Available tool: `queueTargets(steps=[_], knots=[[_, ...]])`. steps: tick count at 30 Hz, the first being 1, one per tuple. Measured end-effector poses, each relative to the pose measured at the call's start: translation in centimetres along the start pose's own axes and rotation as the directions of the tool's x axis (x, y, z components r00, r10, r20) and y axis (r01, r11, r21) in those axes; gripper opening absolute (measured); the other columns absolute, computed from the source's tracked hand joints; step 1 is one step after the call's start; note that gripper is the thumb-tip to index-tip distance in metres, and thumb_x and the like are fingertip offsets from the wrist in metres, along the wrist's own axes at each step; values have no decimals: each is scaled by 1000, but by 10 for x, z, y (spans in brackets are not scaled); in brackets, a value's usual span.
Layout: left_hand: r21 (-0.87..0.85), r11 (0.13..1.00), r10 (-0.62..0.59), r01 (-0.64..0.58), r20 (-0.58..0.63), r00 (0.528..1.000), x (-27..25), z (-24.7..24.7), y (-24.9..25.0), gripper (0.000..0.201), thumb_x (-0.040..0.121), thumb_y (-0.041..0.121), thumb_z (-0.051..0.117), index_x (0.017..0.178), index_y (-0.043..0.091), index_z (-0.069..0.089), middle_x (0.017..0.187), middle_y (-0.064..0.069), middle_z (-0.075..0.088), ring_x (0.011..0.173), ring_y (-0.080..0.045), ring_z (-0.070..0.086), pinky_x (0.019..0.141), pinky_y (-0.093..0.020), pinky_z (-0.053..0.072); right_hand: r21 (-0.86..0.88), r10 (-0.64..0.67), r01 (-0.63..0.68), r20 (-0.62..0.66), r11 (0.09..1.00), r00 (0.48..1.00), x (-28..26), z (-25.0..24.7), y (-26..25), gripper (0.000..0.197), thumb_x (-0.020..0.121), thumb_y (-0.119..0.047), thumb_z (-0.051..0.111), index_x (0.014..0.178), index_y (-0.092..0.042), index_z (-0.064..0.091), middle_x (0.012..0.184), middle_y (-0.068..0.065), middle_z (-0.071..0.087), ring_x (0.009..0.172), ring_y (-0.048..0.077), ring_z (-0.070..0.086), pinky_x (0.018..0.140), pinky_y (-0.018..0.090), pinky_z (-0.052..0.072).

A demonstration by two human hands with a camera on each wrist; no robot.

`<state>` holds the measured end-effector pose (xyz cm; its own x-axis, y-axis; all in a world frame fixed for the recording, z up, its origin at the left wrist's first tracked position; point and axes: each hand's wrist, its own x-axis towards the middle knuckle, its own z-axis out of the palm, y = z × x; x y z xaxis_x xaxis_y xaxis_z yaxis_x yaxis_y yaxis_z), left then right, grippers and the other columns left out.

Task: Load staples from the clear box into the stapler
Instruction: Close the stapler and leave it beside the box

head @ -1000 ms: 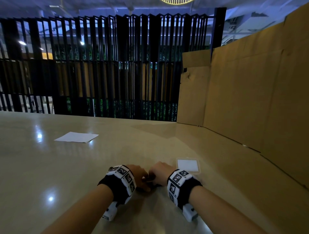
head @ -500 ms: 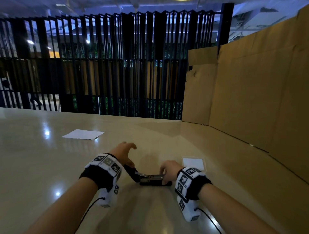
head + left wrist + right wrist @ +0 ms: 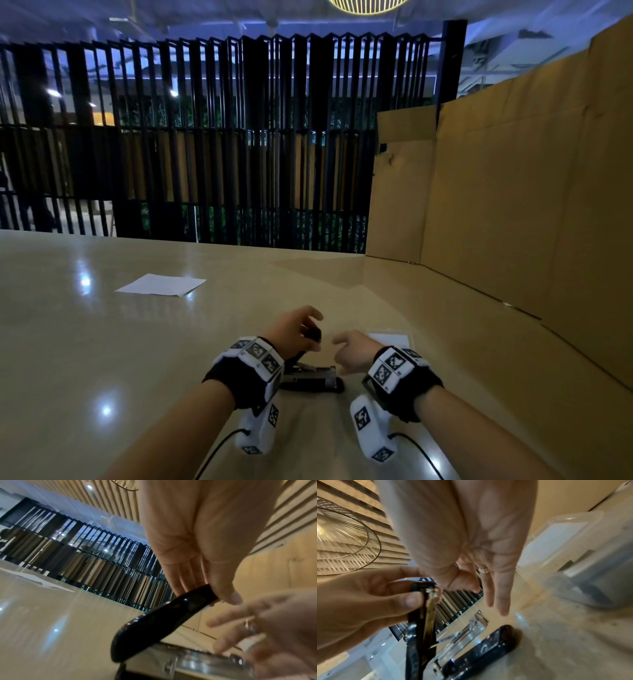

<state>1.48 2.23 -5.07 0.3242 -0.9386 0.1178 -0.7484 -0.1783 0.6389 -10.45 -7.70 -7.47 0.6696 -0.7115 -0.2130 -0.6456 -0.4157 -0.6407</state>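
A black stapler [image 3: 313, 380] lies on the table between my wrists, its silver magazine [image 3: 197, 661] exposed. My left hand [image 3: 310, 334] pinches the tip of the black lid [image 3: 171, 615] between thumb and fingers and holds it swung up and back. My right hand [image 3: 349, 353] hovers just above the stapler's front end with loose fingers [image 3: 496, 595] and holds nothing. The clear box [image 3: 390, 339] sits on the table just beyond the right hand; in the right wrist view the clear box [image 3: 582, 561] shows dark contents that I cannot make out.
A white sheet of paper [image 3: 161, 285] lies farther out on the left of the glossy beige table [image 3: 102, 342]. A cardboard wall [image 3: 513, 212] stands along the right side. A black slatted screen [image 3: 222, 137] rises behind the table's far edge.
My left hand has raised the stapler lid higher. My right hand has let go of the stapler's front and lifted off it.
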Motion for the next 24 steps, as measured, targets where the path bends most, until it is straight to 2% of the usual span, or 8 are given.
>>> queueTargets(steps=[1, 3, 6, 8, 11, 14, 20, 24], knots=[[21, 1000, 2, -2, 9, 1000, 2, 6, 0, 53, 77, 4, 73, 125, 9, 52, 119, -13, 66, 111, -28, 62, 99, -37, 50, 49, -15, 17, -46, 999, 999, -2, 0, 0, 49, 93, -6, 45, 141, -14, 42, 129, 12, 52, 101, 21, 54, 82, 29, 51], [69, 998, -11, 7, 53, 999, 4, 17, -1, 50, 77, 3, 71, 123, 8, 52, 119, -13, 67, 110, -26, 63, 96, -33, 50, 54, -88, 99, -189, 994, 978, -6, -1, 0, 40, 95, -8, 43, 133, -12, 53, 113, 9, 57, 95, 18, 51, 89, 33, 50], [139, 990, -22, 7, 107, 994, 7, 26, -3, 36, 79, 1, 68, 110, 10, 54, 118, -12, 66, 112, -25, 63, 94, -32, 50, -17, -213, 218, -289, 976, 933, -17, 0, -2, 31, 93, -9, 49, 118, -5, 67, 101, 5, 66, 94, 17, 58, 83, 24, 44], [157, 988, -20, 3, 108, 994, 8, 23, -5, 30, 79, 2, 68, 101, 15, 53, 109, -9, 63, 113, -27, 63, 95, -33, 50, -52, -240, 235, -282, 971, 929, -22, 3, -1, 27, 90, -12, 56, 113, -5, 70, 111, 9, 71, 106, 21, 64, 87, 23, 46], [262, 965, -62, 23, 142, 988, 7, 16, -10, 35, 82, 12, 69, 115, 6, 62, 120, -11, 65, 115, -26, 61, 94, -29, 48, -98, -207, 189, -226, 977, 952, -22, 5, 1, 30, 87, -14, 64, 114, -4, 69, 118, 13, 70, 111, 23, 63, 96, 29, 48], [361, 932, -107, 35, 181, 978, 5, 7, -14, 38, 84, 17, 68, 120, 7, 64, 126, -9, 65, 116, -22, 61, 88, -23, 45, -110, -203, 184, -204, 977, 958, -20, 3, 2, 26, 83, -12, 68, 108, -4, 72, 111, 13, 72, 105, 24, 65, 91, 29, 50], [453, 887, -204, 86, 217, 955, 0, 1, -23, 46, 82, 14, 70, 127, 10, 60, 129, -10, 64, 119, -22, 59, 102, -31, 46, -156, -207, 181, -175, 971, 962, -19, 2, -3, 23, 82, -11, 70, 104, -3, 73, 107, 14, 73, 99, 24, 68, 87, 28, 52], [478, 874, -225, 91, 232, 946, -2, 2, -27, 52, 82, 13, 69, 132, 12, 55, 132, -10, 61, 122, -24, 57, 104, -34, 46, -179, -218, 189, -166, 966, 962, -18, 2, -4, 22, 83, -11, 70, 102, -3, 74, 103, 15, 74, 80, 17, 60, 76, 23, 48]])
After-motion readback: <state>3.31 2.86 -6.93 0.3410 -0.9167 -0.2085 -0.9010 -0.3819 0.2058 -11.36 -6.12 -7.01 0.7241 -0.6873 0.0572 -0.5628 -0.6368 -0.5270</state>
